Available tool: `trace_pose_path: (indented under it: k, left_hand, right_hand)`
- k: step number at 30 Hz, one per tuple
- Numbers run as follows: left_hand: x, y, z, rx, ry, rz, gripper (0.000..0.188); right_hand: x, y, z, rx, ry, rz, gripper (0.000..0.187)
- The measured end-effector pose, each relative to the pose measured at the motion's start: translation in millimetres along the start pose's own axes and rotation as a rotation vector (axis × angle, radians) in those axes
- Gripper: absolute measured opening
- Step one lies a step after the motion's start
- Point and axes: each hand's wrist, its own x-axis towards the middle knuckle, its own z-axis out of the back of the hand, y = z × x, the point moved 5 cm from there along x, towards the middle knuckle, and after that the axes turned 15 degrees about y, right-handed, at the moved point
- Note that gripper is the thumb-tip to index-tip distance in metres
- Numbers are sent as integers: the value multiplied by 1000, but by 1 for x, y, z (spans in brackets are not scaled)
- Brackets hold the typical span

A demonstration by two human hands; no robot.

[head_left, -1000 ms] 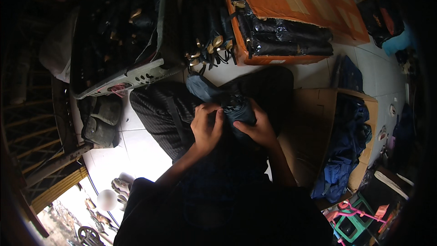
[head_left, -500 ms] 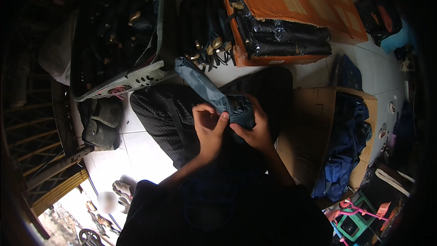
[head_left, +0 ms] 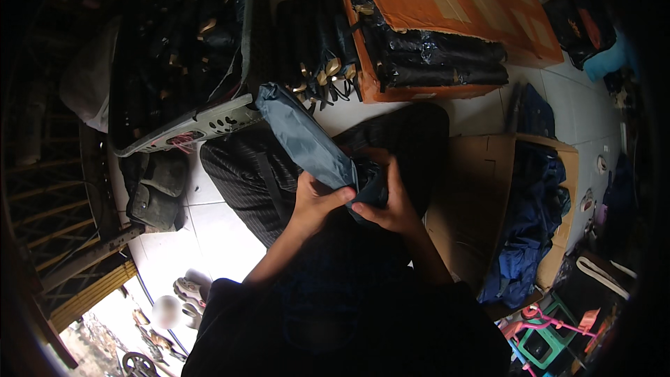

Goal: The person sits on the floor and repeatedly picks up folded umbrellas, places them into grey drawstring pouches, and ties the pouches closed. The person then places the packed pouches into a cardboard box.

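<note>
A long blue-grey fabric sleeve [head_left: 303,129] slants from my lap up to the far left. My left hand [head_left: 315,199] is closed round its near end, thumb pressed against the edge. In my right hand [head_left: 392,199] is a darker, bunched fabric bundle [head_left: 373,178] that looks like a folded umbrella. The bundle meets the mouth of the sleeve between my two thumbs. How far one goes inside the other is hidden by the cloth and fingers.
A crate [head_left: 234,108] full of dark folded umbrellas stands at the far left. More umbrellas [head_left: 324,49] lie beside an orange carton [head_left: 453,0] packed with black wrapped bundles. On the right, a cardboard box [head_left: 569,167] holds blue cloth [head_left: 527,230]. Pouches [head_left: 157,192] lie at left.
My left hand has gone from a fingertip pinch to a fuller grip on the sleeve. The sleeve has shifted left and shows wider; both hands have come slightly nearer me.
</note>
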Motion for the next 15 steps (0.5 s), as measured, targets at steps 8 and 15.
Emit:
trace_pose_path:
  k: [8, 15]
  left_hand:
    - [2, 2, -2, 89, 24, 75, 41]
    - [2, -8, 3, 314, 28, 101, 33]
  right_hand:
    - [2, 8, 4, -89, 32, -32, 86]
    - [5, 1, -10, -108, 14, -59, 81]
